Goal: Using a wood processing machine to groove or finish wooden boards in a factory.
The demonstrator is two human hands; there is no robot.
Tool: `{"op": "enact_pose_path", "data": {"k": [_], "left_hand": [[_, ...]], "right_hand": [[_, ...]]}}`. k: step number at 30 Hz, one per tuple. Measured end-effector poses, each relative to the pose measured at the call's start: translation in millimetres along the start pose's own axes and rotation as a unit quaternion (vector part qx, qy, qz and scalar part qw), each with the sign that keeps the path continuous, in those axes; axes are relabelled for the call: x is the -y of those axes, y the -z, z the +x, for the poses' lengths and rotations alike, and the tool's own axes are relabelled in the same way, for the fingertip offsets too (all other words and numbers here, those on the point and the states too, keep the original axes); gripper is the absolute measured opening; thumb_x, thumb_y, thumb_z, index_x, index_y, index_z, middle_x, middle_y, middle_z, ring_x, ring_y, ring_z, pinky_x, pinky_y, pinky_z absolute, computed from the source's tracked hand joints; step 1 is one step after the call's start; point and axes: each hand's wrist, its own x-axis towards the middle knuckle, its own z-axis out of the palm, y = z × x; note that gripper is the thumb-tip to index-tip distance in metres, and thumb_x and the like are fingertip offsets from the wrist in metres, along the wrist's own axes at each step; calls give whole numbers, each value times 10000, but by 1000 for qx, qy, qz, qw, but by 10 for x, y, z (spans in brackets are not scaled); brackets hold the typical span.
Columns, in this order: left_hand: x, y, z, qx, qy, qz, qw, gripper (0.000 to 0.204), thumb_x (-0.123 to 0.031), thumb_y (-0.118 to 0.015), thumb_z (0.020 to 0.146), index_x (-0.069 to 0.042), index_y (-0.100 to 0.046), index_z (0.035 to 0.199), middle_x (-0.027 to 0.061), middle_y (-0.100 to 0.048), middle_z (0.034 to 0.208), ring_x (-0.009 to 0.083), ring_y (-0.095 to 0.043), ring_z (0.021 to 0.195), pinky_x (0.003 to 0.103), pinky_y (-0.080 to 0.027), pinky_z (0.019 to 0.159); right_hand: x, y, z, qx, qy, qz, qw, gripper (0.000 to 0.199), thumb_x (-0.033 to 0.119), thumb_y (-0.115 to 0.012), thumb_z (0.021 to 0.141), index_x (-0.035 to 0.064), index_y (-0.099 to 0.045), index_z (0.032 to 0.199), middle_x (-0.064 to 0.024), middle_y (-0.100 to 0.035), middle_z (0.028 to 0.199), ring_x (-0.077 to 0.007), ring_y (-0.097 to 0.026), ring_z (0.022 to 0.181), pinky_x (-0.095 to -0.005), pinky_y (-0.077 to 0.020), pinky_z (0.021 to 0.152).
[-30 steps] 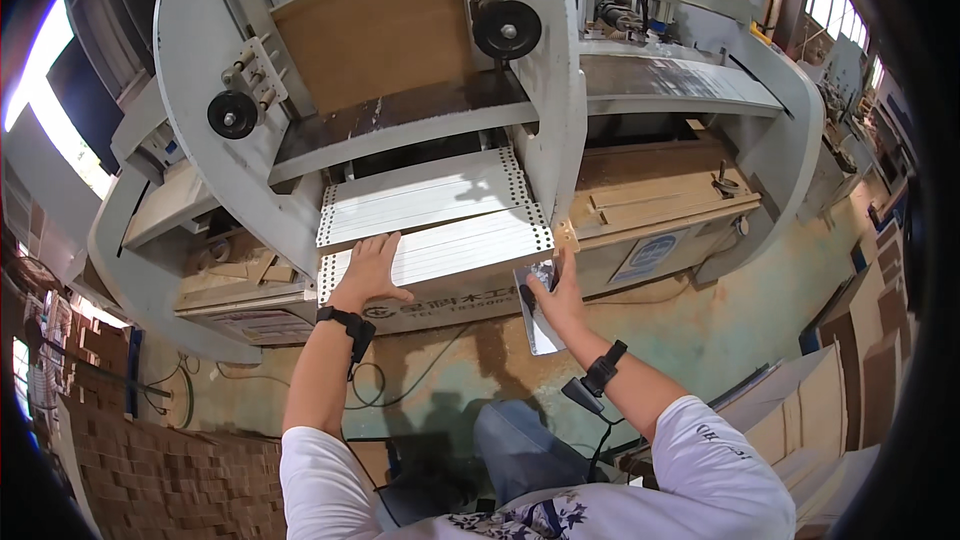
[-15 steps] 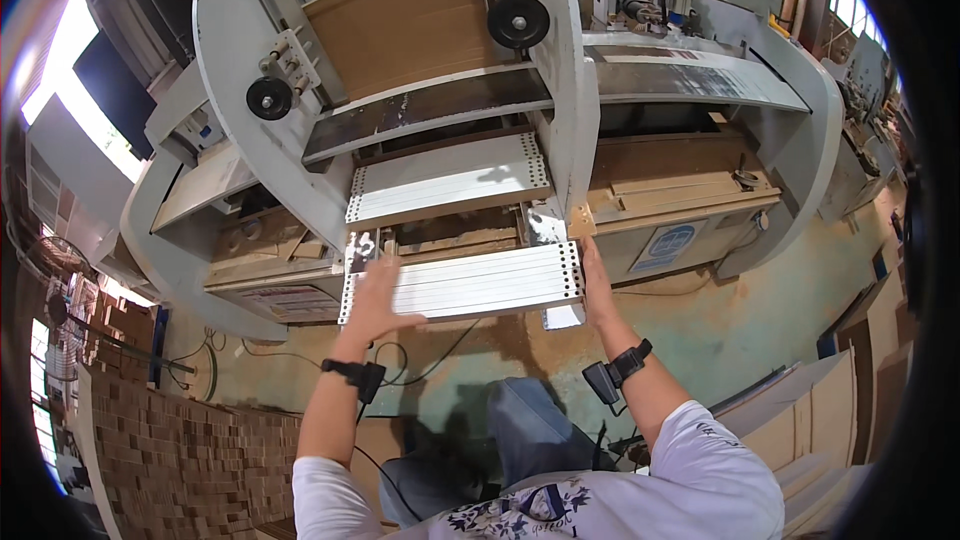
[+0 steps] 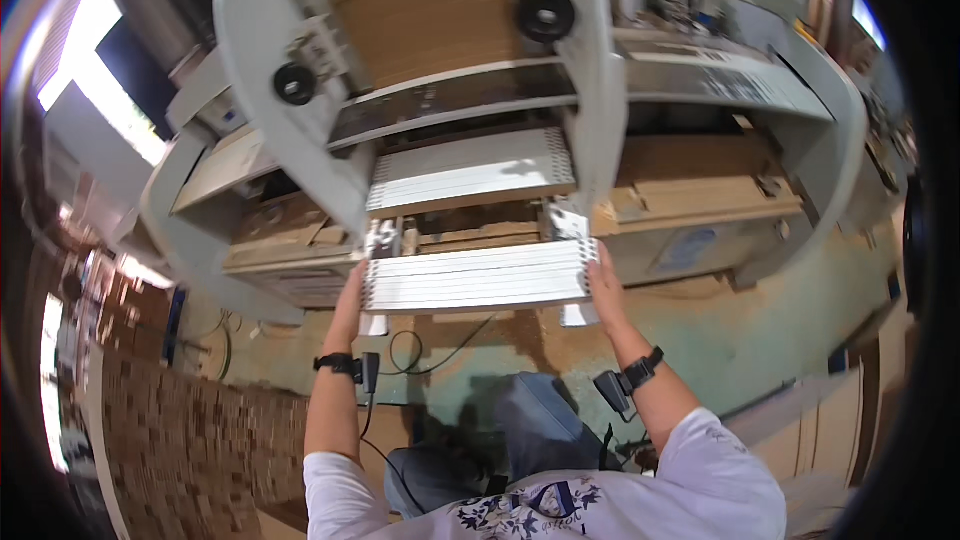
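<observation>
Since half a second ago, the left hand (image 3: 348, 300) has shifted from over the top of the front row of white boards (image 3: 475, 278) to its left end, while the right hand (image 3: 605, 288) remains at the right end. That front row now lies between the two palms, its long axis running left to right across the body, the right end very slightly farther away. Neither hand is nearer: each touches its own end. Both hands clasp the row from the sides, palms facing inward; how the fingertips sit beneath it is hidden.

Past a gap, the back row of white boards (image 3: 468, 172) lies almost parallel inside the machine, touched by neither hand. Both rows have smooth white faces scored by thin straight lines, with small dark holes dotted along the short ends and a bare brown edge at the front. Pale metal plates show below the front row, the left plate (image 3: 375, 325) and right plate (image 3: 578, 315); whether the boards rest on them, I cannot tell. Above are curved grey panels, round black wheels (image 3: 546, 15) and a flat brown sheet (image 3: 425, 15).
</observation>
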Motion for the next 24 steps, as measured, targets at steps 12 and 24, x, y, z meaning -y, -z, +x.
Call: {"op": "enact_pose_path", "data": {"k": [12,24], "left_hand": [[-206,-1487,82,182,-343,604,696,1348,-612,-826,393,-10,-239,1446,223,-251,1476,380,-206,1382,614,-85,1102],[168,-1564,-996,128,-375,542,742,1272,-480,-805,380,29,-268,1415,257,-403,1316,403,-386,1236,605,-114,1106]], "right_hand": [[-208,64,275,-38,61,-33,997,503,255,-434,1003,16,-316,1430,-175,-344,1458,-268,-364,1319,-343,-291,1070],[968,-8,-139,121,224,-284,925,713,313,-622,872,4,-306,1432,-217,-347,1448,-346,-324,1340,-406,-254,1089]]}}
